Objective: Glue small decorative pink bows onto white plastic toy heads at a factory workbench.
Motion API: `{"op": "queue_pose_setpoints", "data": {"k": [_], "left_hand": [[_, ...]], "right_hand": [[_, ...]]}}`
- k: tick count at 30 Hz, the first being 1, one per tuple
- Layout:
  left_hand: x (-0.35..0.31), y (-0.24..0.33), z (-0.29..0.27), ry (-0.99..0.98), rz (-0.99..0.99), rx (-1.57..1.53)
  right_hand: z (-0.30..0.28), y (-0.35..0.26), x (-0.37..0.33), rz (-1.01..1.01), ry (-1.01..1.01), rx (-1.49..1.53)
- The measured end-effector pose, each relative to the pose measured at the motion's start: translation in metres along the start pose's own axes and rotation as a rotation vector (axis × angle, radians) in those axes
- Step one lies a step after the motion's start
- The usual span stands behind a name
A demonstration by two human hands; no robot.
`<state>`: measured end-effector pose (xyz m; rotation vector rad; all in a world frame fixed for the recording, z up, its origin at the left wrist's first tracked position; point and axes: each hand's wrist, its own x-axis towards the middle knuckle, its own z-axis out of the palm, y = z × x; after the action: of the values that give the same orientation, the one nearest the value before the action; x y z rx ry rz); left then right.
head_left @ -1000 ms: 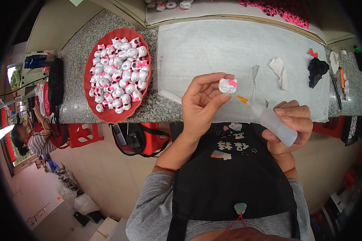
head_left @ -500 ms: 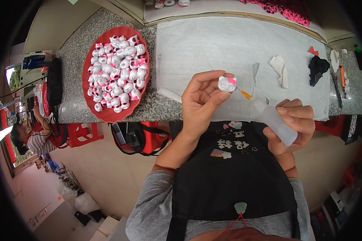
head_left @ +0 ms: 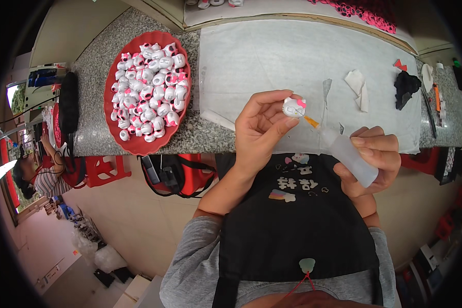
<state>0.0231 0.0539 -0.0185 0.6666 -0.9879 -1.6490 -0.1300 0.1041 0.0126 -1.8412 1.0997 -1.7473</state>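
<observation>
Between the thumb and fingers of my left hand (head_left: 264, 123) is a small white cat-head figurine (head_left: 293, 108) with a pink bow, its face turned toward me. My right hand (head_left: 373, 159) grips a translucent white squeeze bottle (head_left: 350, 160), tilted so its top points up and left. An orange needle tip (head_left: 311, 121) on the bottle reaches to the figurine's lower right side; whether it touches is too small to tell. Left of my hands, a red scalloped tray (head_left: 113, 110) holds a heap of similar white and pink figurines (head_left: 149, 92).
White paper (head_left: 272, 56) covers the worktop. On it lie a crumpled white cloth (head_left: 357, 91), a grey scrap (head_left: 326, 92) and a black cloth (head_left: 406, 88). An orange-handled tool (head_left: 437, 97) rests at the right. A shelf with pink pieces (head_left: 364, 14) runs along the back. Another person (head_left: 51, 174) sits far left.
My left hand has moved slightly right with the figurine, which has turned a little. The needle tip now sits nearer the figurine's lower edge. My right hand has barely shifted.
</observation>
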Motion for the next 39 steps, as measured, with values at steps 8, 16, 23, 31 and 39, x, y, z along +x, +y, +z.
{"op": "queue_pose_setpoints", "data": {"k": [8,16,23,31,39], "left_hand": [[-0.001,-0.004,-0.002,-0.063,0.087,0.150],[0.001,-0.005,-0.006,-0.070,0.138,0.252],[0.006,0.004,-0.011,0.062,0.074,0.078],[0.007,0.010,-0.022,0.127,0.124,-0.001],[0.004,0.009,-0.023,0.125,0.122,0.000]], "right_hand": [[0.001,-0.001,0.002,0.002,-0.021,-0.018],[-0.001,0.002,0.003,0.011,-0.038,0.022],[-0.009,0.014,0.015,0.162,0.030,0.122],[-0.027,0.093,0.086,0.656,-0.190,0.004],[0.005,0.168,0.133,0.336,-0.183,-1.024]]}}
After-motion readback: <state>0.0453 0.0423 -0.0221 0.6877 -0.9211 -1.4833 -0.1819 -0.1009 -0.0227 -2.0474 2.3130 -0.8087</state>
